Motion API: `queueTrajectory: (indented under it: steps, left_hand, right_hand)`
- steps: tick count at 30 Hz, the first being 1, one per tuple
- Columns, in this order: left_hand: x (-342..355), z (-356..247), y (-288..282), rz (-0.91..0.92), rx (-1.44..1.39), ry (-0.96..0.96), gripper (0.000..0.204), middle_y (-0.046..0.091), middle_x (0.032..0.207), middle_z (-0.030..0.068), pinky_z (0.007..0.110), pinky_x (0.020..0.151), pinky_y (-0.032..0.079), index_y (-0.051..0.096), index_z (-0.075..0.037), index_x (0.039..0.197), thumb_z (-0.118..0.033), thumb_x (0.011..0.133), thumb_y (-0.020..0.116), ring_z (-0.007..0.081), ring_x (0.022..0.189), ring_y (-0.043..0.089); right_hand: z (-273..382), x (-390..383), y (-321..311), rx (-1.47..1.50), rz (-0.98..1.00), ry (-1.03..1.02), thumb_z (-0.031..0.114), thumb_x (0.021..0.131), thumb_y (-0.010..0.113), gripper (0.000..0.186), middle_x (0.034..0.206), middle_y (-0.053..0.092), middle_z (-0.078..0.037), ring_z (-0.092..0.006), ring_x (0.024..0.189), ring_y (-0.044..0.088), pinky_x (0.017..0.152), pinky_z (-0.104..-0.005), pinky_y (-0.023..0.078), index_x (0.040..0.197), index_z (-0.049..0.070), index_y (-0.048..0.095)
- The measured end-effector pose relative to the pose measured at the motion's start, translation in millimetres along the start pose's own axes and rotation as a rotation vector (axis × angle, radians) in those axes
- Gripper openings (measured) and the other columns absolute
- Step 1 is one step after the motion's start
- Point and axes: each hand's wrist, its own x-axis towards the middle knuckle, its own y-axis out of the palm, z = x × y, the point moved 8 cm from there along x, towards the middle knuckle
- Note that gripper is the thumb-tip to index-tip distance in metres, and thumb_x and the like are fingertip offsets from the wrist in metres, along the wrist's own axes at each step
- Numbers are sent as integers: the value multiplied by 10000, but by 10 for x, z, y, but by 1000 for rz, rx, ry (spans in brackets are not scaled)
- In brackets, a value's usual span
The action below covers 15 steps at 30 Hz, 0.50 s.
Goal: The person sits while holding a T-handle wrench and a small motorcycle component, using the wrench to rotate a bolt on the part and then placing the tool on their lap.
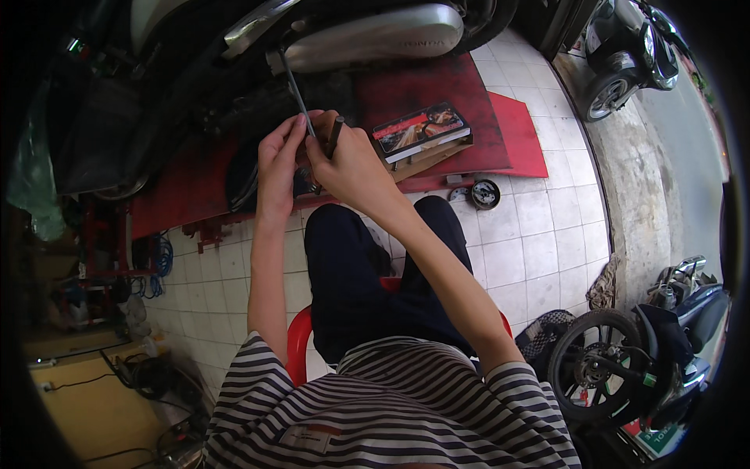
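My left hand (276, 160) is closed, its fingertips pinching the near end of a long thin metal rod (297, 92). The rod slants up to the underside of a motorbike, near its silver cover (375, 33). My right hand (351, 166) is closed beside it, gripping a short dark round bar (335, 134) that sticks up past the thumb. The right fingers also meet the rod's near end; whether rod and bar are one tool I cannot tell. Below my hands, small dark parts are partly hidden.
A red platform (461, 94) lies under the motorbike. On it rests a printed box (422, 129) over a piece of cardboard. A round black dish (485, 195) stands on the white tiles. I sit on a red stool (298, 344). Another motorbike's wheel (595, 363) is at lower right.
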Motion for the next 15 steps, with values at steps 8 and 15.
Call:
queueTrajectory:
  steps: [8,15]
  left_hand:
    - [143,166,-230,22,-36,-30,323,682,963,8,218,754,478,658,2,1169,-268,1027,551,46,848,612]
    - [340,131,-327,189,-140,-141,269,691,918,35,227,745,497,658,-29,1063,-283,1006,589,75,821,642]
  right_hand:
    - [46,93,149,-292,-9,-118,46,879,558,199,710,646,-233,-375,670,683,619,-423,535,1027,-84,528]
    - [490,-74,299,-921,-200,-358,110,778,678,381,917,670,-198,-396,841,674,606,-425,527,1117,-28,572]
